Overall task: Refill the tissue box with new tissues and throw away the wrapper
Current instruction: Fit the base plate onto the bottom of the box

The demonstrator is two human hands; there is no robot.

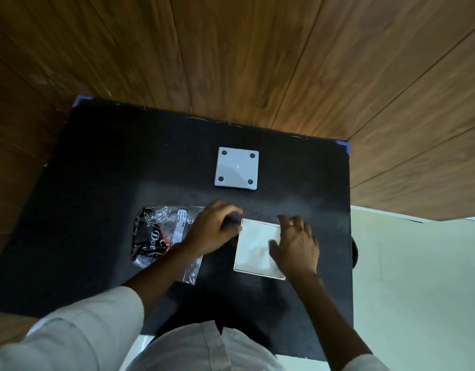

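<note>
A white square tissue box (253, 250) stands on the black table, its top showing a white surface. My left hand (213, 230) is curled against the box's far left corner, slightly blurred. My right hand (295, 246) holds the box's right side, thumb on the white top and fingers over the far right edge. The black and clear plastic wrapper (153, 236) lies flat to the left of the box, partly under my left wrist. A white square plate with four dark round pads (236, 168) lies apart, further back on the table.
The black table (97, 183) has blue tape at its far corners. Wooden panelling rises behind and to the left. A pale floor (418, 290) shows on the right, beyond the table's right edge. My white sleeves and clothing fill the bottom of the view.
</note>
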